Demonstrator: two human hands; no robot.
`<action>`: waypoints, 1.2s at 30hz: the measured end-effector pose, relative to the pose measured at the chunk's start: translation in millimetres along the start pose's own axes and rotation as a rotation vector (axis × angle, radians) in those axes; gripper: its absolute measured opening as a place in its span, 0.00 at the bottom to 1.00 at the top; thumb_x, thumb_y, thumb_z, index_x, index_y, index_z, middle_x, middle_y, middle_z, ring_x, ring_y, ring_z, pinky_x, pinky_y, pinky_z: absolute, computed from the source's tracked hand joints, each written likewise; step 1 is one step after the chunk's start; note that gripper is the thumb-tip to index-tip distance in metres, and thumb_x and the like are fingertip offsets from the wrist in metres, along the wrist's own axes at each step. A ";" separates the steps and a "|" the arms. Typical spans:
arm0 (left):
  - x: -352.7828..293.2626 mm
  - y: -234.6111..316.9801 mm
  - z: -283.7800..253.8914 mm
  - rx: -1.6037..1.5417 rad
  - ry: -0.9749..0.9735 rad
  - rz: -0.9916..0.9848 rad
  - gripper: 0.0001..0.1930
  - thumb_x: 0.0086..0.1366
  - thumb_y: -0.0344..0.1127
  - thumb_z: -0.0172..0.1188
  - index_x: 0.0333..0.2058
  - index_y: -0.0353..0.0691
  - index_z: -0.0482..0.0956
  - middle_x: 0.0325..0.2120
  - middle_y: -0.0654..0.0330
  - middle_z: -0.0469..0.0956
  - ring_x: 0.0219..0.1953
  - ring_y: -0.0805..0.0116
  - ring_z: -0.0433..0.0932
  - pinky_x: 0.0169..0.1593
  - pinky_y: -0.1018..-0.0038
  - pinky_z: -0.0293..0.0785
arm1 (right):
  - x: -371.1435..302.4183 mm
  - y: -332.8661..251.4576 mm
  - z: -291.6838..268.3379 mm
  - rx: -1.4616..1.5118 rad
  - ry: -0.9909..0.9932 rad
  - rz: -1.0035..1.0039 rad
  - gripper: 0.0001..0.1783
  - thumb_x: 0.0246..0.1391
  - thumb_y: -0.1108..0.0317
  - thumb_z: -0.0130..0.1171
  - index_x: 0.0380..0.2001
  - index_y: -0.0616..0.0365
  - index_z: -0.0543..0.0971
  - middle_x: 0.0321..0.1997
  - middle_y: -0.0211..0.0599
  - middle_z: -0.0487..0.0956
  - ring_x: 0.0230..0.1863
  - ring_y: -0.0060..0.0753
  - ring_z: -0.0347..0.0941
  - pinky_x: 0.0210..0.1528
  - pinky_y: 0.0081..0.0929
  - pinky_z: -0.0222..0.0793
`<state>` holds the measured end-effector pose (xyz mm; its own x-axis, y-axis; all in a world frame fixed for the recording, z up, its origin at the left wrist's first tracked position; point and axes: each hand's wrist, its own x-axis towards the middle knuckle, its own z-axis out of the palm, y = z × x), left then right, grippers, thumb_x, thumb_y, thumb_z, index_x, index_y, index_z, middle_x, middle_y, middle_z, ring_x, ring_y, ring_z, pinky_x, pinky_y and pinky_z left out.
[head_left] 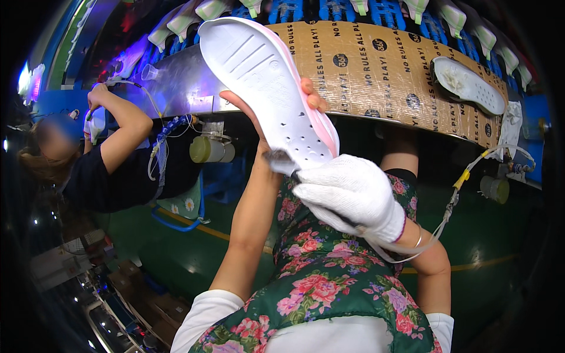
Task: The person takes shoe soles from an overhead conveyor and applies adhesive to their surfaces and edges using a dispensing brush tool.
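With the bare left hand (250,116), cups a long white shoe sole with a pink sidewall (275,97) from behind, hooking the thumb over its left edge and setting fingertips on its right, probably to leave the pierced inner face clear. With the right hand (350,191), gloved in white knit, grips a small dark-bristled brush (279,160), aiming it at the sole's lower end; cannot tell whether the blurred bristles touch. Has the hands apart, each clamped on its own thing. Holds the sole raised and tilted, seemingly to bring that face within view and reach. Has a clear plastic hose (445,219) looping right of the sole, perhaps to stay off it. Has a second, dark-rimmed white sole (478,88) well to its right, on brown printed cardboard (353,62) covering the metal counter (182,88), likely for protection.
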<state>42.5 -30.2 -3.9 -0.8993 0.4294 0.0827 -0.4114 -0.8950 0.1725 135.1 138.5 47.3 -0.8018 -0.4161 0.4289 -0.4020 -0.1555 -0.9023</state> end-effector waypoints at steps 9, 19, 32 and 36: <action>13.2 14.1 -11.0 0.031 -0.119 -0.120 0.64 0.39 0.97 0.42 0.57 0.44 0.71 0.41 0.48 0.75 0.38 0.53 0.76 0.45 0.58 0.76 | -9.7 4.6 -4.2 -0.481 0.049 -0.233 0.17 0.44 0.76 0.73 0.41 0.57 0.86 0.37 0.38 0.86 0.33 0.40 0.83 0.36 0.34 0.78; 26.9 20.0 -9.5 0.270 -0.118 -0.316 0.69 0.40 0.96 0.41 0.61 0.34 0.69 0.38 0.38 0.81 0.33 0.46 0.86 0.34 0.57 0.87 | -14.4 7.2 -2.3 -0.560 0.007 -0.241 0.13 0.48 0.75 0.68 0.40 0.58 0.86 0.36 0.39 0.85 0.34 0.41 0.83 0.34 0.33 0.78; 41.6 18.5 2.3 0.590 -0.125 -0.746 0.62 0.51 0.89 0.44 0.64 0.34 0.68 0.39 0.34 0.80 0.34 0.42 0.87 0.33 0.53 0.89 | -13.7 6.6 -0.8 -0.488 -0.074 -0.247 0.12 0.48 0.75 0.70 0.39 0.59 0.86 0.37 0.41 0.86 0.36 0.43 0.84 0.37 0.37 0.79; 37.2 16.7 12.8 0.692 -0.050 -0.851 0.59 0.56 0.86 0.46 0.61 0.30 0.72 0.42 0.34 0.81 0.35 0.46 0.88 0.33 0.55 0.89 | -7.0 -9.0 -16.6 -0.339 -0.057 -0.089 0.17 0.44 0.79 0.71 0.41 0.58 0.85 0.39 0.38 0.85 0.37 0.43 0.83 0.40 0.35 0.79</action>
<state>4.1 -27.6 14.6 -0.3470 0.8926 -0.2879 -0.7085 -0.0483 0.7041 137.0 157.7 53.2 -0.7348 -0.4650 0.4939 -0.6011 0.1090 -0.7917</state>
